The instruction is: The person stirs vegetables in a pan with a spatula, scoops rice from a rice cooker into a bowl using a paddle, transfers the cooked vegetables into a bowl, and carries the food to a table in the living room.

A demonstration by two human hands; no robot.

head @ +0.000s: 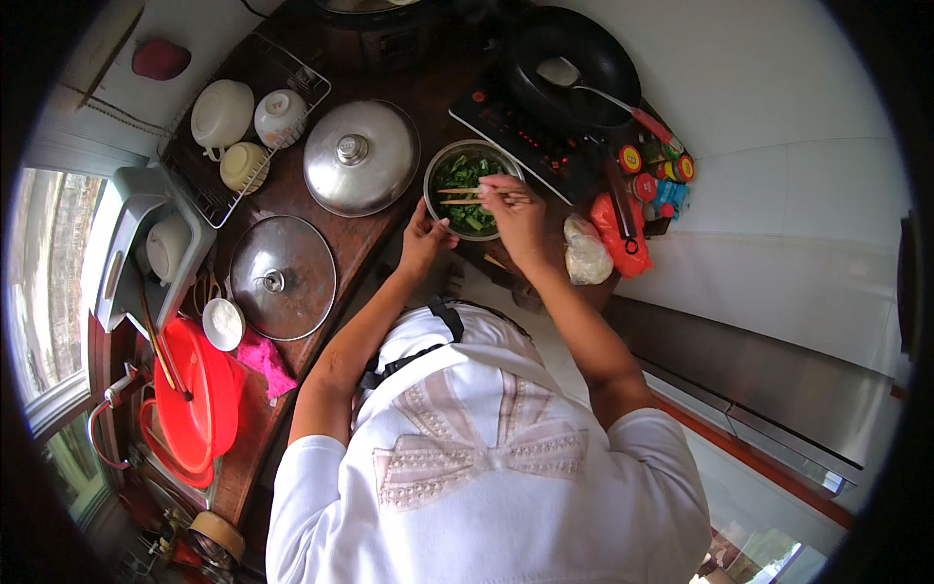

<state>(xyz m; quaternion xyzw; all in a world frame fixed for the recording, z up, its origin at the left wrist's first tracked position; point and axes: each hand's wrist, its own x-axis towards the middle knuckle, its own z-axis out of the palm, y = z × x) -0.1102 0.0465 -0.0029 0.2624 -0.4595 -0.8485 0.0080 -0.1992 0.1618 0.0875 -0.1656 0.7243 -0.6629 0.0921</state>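
A round metal bowl (pixel 430 172) of chopped leafy greens (pixel 467 174) stands at the counter's front edge, before my body. My left hand (pixel 425 237) grips the near left side of its rim, thumb on top and fingers around the outer wall. Held in my right hand (pixel 515 212), a pair of wooden chopsticks (pixel 458 191) points left across the bowl, over the greens. Whether their tips touch the leaves cannot be told.
A black wok (pixel 536 44) with a metal spatula sits on an induction cooker (pixel 511 139) behind the bowl. Left are a metal lid (pixel 379 164), a glass lid (pixel 292 299), a dish rack (pixel 241 201) and red basins (pixel 197 394). Jars and plastic bags (pixel 616 233) lie right.
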